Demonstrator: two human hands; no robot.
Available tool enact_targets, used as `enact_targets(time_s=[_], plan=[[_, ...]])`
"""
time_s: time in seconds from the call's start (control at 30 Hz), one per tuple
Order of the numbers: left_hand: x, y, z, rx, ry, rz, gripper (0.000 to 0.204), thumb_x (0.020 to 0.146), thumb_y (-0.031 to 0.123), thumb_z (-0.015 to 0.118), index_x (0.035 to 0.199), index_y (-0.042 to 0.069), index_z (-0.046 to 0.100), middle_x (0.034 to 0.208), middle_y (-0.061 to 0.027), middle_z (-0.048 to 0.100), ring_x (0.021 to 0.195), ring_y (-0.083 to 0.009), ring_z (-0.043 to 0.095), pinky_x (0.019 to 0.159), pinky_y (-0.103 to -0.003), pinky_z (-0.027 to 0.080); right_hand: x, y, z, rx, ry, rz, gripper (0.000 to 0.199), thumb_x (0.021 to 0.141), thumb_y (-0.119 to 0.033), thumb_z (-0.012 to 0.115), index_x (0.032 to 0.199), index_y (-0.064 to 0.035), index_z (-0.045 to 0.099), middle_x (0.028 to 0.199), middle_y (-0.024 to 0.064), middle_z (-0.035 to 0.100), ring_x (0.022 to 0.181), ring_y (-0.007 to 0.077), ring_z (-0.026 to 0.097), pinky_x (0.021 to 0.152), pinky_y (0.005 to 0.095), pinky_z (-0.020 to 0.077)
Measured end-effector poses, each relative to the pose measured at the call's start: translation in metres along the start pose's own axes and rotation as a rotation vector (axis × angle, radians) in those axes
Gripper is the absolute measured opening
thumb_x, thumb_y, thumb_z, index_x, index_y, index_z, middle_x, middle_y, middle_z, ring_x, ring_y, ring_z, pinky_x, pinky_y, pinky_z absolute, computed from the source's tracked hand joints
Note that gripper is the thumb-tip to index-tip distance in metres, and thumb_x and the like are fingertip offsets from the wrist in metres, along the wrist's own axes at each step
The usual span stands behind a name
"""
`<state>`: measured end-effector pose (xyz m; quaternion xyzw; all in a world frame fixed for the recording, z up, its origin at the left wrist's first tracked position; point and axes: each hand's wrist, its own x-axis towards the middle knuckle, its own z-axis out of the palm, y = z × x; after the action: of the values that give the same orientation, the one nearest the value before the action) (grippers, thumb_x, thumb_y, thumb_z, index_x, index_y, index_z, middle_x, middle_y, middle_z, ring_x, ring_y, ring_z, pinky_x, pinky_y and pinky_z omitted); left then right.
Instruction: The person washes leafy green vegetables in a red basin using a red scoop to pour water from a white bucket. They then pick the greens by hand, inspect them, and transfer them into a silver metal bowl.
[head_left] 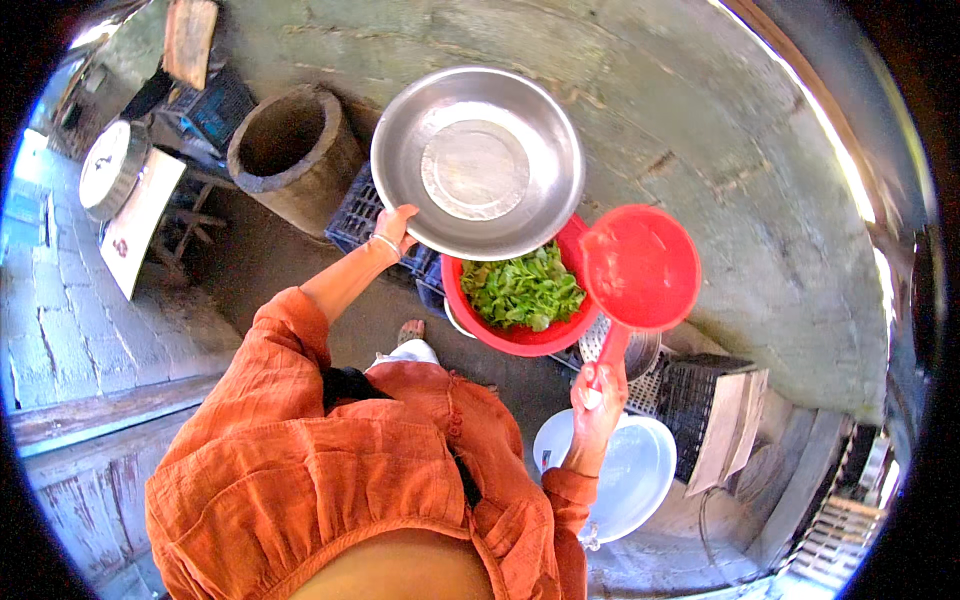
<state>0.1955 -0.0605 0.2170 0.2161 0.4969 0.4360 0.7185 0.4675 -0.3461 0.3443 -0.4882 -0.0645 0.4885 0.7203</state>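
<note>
My left hand grips the near-left rim of a wide steel basin, which is tilted so its inside faces me. A little water or a wet shine shows on its bottom. My right hand is closed round the handle of a red plastic dipper, held up to the right of the basin. Beneath both sits a red plastic tub with green leafy vegetables in it. The steel basin covers the tub's far left part, and the dipper overlaps its right rim.
A light-blue basin stands low by my right arm. Dark plastic crates are beyond it, and a blue crate is under the steel basin. A concrete cylinder stands far left, near a board with a round lidded pot.
</note>
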Motion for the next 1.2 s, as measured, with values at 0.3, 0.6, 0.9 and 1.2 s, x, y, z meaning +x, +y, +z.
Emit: enact_targets(time_s=[0.3,0.6,0.9,1.2], plan=[[0.010,0.062,-0.059,0.001,0.098,0.011,0.033,0.082,0.015,0.053,0.108,-0.004,0.049,0.097,-0.0166,0.060,0.084,-0.0287,0.062,0.073,-0.041,0.053,0.045,0.056,0.172,-0.404,-0.269,0.229,0.047,0.080,-0.002,0.054,0.125,-0.0074,0.041,0.061,0.0023,0.047,0.035,0.0073,0.039,0.028,0.0196,0.0268],[0.059,0.060,-0.130,-0.035,0.138,-0.140,0.020,0.081,0.013,0.052,0.093,-0.004,0.053,0.080,-0.0124,0.059,0.067,-0.0244,0.061,0.060,-0.037,0.053,0.076,0.127,0.259,-0.724,-0.454,0.268,0.052,0.077,-0.004,0.057,0.127,-0.0083,0.043,0.066,-0.0017,0.048,0.041,0.0053,0.039,0.035,0.0206,0.0327],[0.034,0.076,-0.178,0.134,0.364,-0.112,0.011,0.069,0.011,0.056,0.070,0.001,0.052,0.058,-0.0055,0.050,0.043,-0.0157,0.047,0.034,-0.029,0.035,0.142,0.162,0.283,-0.985,-0.455,-0.171,0.058,0.073,-0.005,0.060,0.127,-0.0037,0.041,0.079,0.0075,0.061,0.055,0.0166,0.056,0.050,0.0286,0.0458],[0.042,0.097,-0.176,0.148,0.500,0.009,0.014,0.069,0.015,0.058,0.072,0.003,0.053,0.057,-0.0055,0.049,0.043,-0.0153,0.046,0.034,-0.028,0.033,0.117,0.161,0.291,-1.649,-0.553,-0.456,0.063,0.072,-0.020,0.059,0.130,-0.0116,0.036,0.074,0.0241,0.059,0.068,0.0395,0.059,0.060,0.0450,0.0469]])
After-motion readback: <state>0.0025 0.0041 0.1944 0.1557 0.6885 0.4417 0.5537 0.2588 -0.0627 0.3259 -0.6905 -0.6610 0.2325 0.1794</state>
